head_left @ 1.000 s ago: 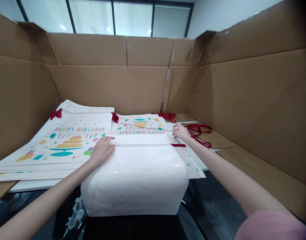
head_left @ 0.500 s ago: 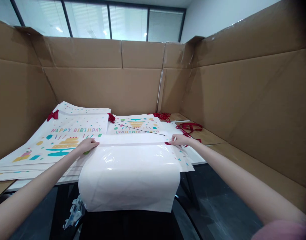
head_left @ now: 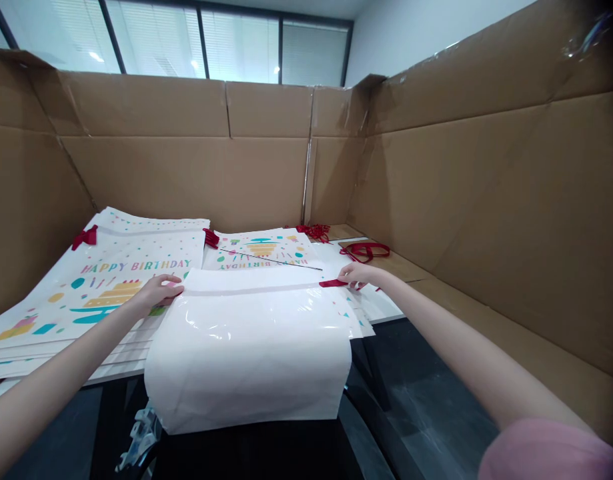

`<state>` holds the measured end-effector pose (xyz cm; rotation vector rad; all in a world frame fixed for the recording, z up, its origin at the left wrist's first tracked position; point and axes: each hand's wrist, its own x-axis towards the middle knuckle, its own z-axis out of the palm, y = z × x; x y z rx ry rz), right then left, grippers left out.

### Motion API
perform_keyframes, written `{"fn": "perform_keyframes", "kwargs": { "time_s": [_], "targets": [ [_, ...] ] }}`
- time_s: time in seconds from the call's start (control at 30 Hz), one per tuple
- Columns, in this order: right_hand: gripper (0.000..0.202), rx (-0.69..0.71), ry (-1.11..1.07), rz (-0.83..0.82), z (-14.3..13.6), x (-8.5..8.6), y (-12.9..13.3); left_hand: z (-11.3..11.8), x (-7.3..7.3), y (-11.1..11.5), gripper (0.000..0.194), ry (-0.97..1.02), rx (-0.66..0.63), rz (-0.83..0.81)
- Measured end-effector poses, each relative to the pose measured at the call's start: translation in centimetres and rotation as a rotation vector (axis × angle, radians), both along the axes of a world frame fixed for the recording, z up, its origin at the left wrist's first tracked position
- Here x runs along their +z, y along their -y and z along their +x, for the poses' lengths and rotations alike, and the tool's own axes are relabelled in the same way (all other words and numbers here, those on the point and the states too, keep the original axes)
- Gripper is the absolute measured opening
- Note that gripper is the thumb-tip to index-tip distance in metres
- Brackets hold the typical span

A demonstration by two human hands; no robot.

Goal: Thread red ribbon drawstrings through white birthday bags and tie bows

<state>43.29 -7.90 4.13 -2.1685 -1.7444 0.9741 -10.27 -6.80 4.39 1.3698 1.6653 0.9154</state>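
Note:
A glossy white sheet (head_left: 251, 347) lies with its blank side up and its near part hanging over the table's front edge. My left hand (head_left: 161, 291) pinches its upper left corner. At the upper right corner, my right hand (head_left: 357, 275) has its fingers closed on a red ribbon (head_left: 332, 283) that lies flat across the sheet's edge. A long thin dark rod (head_left: 271, 259) rests behind the sheet, over another printed sheet (head_left: 263, 248) seen upside down. To the left is a stack of "Happy Birthday" sheets (head_left: 141, 247) with red bows at its upper corners.
Cardboard walls (head_left: 186, 173) enclose the table at the back and sides. Loose red ribbon (head_left: 365, 251) lies at the back right, with a tangled red bundle (head_left: 313, 232) beside it. Below the table's edge are dark legs and a clear plastic item (head_left: 140, 437).
More red ribbon now shows at the sheet's upper right corner, beside my right hand. The whole view has shifted, so the table's things appear farther left.

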Motion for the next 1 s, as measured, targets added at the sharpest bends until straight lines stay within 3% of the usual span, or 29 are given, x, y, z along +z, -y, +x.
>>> {"fn": "perform_keyframes", "kwargs": {
  "time_s": [0.33, 0.7, 1.0],
  "targets": [
    [0.024, -0.042, -0.170, 0.038, 0.5, 0.0, 0.8, -0.6, -0.5, -0.3, 0.072, -0.012, 0.035, 0.017],
    [0.023, -0.054, -0.247, 0.089, 1.1, -0.8, 0.9, -1.3, -1.4, -0.8, 0.058, 0.008, 0.028, -0.016],
    [0.025, -0.070, -0.298, 0.098, 0.6, -0.5, 1.3, -0.9, -0.6, -0.5, 0.051, 0.042, 0.021, -0.065]
  ]
}}
